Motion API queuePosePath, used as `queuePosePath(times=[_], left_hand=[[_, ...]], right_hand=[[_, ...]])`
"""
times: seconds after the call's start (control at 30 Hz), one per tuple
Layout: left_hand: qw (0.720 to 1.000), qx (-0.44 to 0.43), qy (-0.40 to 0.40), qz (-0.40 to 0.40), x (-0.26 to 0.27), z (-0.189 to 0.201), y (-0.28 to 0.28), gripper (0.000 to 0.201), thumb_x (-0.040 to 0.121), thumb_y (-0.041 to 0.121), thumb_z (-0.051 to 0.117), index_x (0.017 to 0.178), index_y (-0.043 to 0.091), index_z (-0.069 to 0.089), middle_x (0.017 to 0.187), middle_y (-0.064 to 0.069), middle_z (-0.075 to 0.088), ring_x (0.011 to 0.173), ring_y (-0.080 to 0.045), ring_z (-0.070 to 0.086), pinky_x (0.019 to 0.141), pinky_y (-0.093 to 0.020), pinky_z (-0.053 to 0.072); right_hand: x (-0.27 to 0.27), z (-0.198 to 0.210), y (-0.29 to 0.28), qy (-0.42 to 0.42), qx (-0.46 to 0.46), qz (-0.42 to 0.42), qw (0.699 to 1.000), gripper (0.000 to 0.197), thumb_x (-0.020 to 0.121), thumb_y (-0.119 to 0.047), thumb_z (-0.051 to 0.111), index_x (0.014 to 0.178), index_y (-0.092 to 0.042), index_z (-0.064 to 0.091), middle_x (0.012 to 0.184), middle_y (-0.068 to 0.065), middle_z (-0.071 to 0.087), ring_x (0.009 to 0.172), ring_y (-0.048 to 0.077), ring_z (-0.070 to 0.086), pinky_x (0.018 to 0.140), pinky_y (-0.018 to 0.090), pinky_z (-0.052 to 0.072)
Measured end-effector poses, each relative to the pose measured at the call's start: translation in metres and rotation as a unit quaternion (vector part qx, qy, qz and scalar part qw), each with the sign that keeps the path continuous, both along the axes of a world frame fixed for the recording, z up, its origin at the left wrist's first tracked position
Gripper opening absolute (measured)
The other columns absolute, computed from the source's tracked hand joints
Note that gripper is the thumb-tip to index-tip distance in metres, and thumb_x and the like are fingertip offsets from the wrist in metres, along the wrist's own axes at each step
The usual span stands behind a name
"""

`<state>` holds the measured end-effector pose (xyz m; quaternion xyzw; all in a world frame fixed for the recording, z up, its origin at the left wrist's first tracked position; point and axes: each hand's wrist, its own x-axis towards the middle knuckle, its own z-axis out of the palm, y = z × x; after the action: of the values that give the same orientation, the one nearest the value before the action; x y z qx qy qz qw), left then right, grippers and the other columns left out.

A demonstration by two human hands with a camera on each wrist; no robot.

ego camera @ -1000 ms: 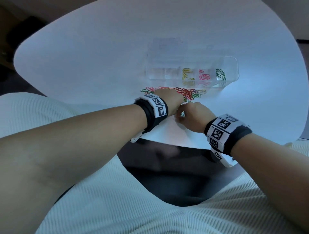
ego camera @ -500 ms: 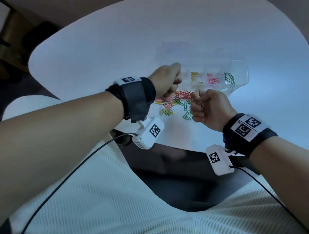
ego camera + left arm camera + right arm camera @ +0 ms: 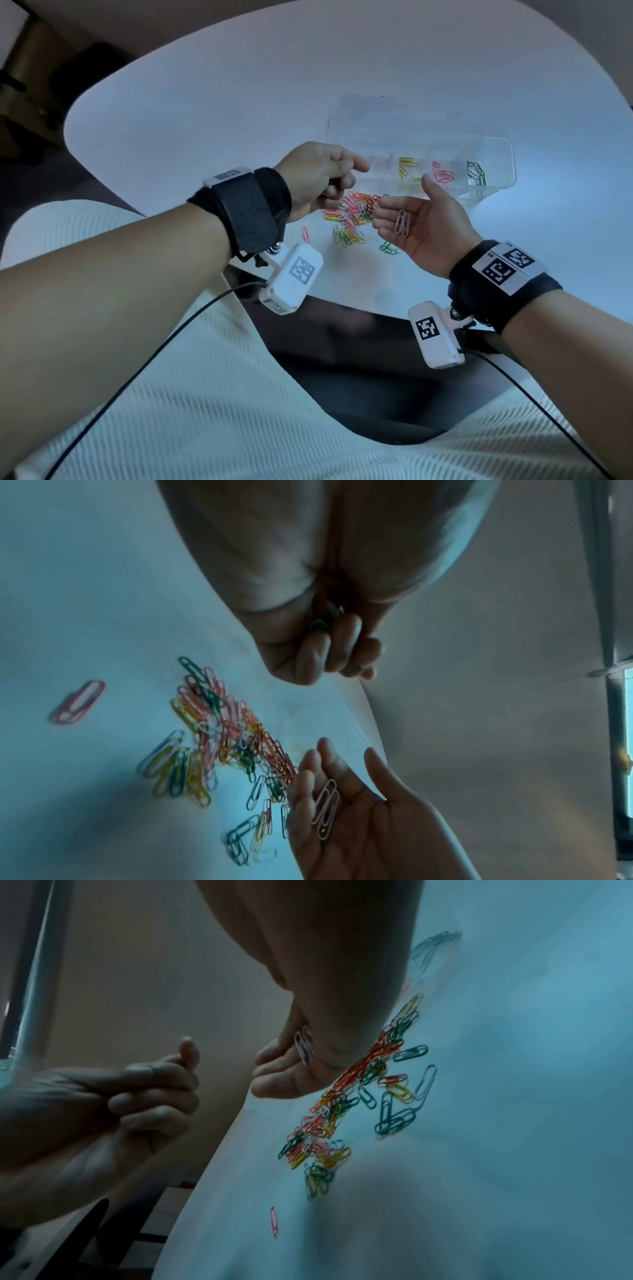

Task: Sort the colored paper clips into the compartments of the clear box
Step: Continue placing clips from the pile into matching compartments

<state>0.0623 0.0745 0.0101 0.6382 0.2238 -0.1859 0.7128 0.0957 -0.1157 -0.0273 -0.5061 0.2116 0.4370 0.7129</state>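
A mixed pile of coloured paper clips lies on the white table just in front of the clear box. The box holds yellow clips, pink clips and green clips in separate compartments. My right hand hovers palm up and flat over the pile's right side, with two pale clips lying loose on it. My left hand hangs above the pile's left end, fingers curled round a few dark clips. The pile and the pale clips also show in the left wrist view.
One pink clip lies alone left of the pile, and a few green clips lie near the table's front edge. The box's open lid lies flat behind it. Cables hang from both wrist cameras over my lap.
Both hands rose from the pile on the table. The right hand, curled half a second ago, has opened palm up and shows two pale clips. The left hand stays curled.
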Motion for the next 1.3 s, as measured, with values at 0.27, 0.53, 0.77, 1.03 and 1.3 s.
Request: queuePosePath(times=[0.27, 0.53, 0.77, 1.03, 1.3], left_hand=[[0.992, -0.091, 0.079, 0.033, 0.002, -0.010, -0.005, 0.051, 0.099, 0.048, 0.038, 0.092, 0.004, 0.063, 0.060, -0.004, 0.052, 0.047, -0.013, 0.039, 0.049, -0.024, 0.033], [0.878, 0.421, 0.084, -0.210, -0.001, -0.026, -0.002, 0.034, 0.087, 0.023, 0.050, 0.056, 0.017, 0.039, 0.052, 0.000, 0.031, 0.050, -0.020, 0.029, 0.052, -0.027, 0.023], [0.848, 0.444, 0.096, -0.272, -0.006, -0.047, 0.003, 0.013, 0.090, 0.019, 0.053, 0.084, 0.017, 0.064, 0.086, -0.003, 0.063, 0.075, -0.022, 0.054, 0.059, -0.024, 0.038], [0.825, 0.468, 0.029, -0.316, -0.013, -0.059, 0.002, 0.025, 0.080, 0.036, 0.073, 0.102, 0.029, 0.066, 0.083, 0.012, 0.051, 0.081, -0.018, 0.055, 0.074, -0.027, 0.044], [0.787, 0.517, 0.012, -0.337, -0.014, -0.061, -0.006, 0.015, 0.080, 0.029, 0.062, 0.094, 0.034, 0.064, 0.099, 0.008, 0.061, 0.087, -0.019, 0.059, 0.070, -0.027, 0.043]], right_hand=[[0.004, -0.003, -0.013, -0.005, -0.030, -0.028, 0.999, 0.071, 0.100, -0.057, 0.027, 0.097, 0.001, 0.067, 0.084, 0.015, 0.073, 0.073, 0.025, 0.069, 0.066, 0.029, 0.059], [0.009, -0.007, -0.024, -0.118, -0.243, 0.011, 0.963, 0.040, 0.098, -0.042, 0.043, 0.067, -0.017, 0.045, 0.041, -0.009, 0.024, 0.035, 0.010, 0.017, 0.039, 0.016, 0.015], [0.006, -0.008, -0.026, -0.182, -0.304, 0.058, 0.933, 0.024, 0.094, -0.028, 0.049, 0.075, -0.014, 0.053, 0.049, -0.003, 0.029, 0.036, 0.012, 0.023, 0.037, 0.017, 0.023], [-0.006, -0.022, -0.027, -0.348, -0.475, 0.324, 0.740, 0.012, 0.083, -0.014, 0.064, 0.089, -0.022, 0.070, 0.077, -0.006, 0.055, 0.078, 0.020, 0.057, 0.068, 0.025, 0.043], [-0.008, -0.029, -0.030, -0.361, -0.526, 0.362, 0.680, 0.014, 0.080, -0.022, 0.072, 0.092, -0.030, 0.071, 0.103, 0.004, 0.069, 0.086, 0.026, 0.065, 0.076, 0.030, 0.054]])
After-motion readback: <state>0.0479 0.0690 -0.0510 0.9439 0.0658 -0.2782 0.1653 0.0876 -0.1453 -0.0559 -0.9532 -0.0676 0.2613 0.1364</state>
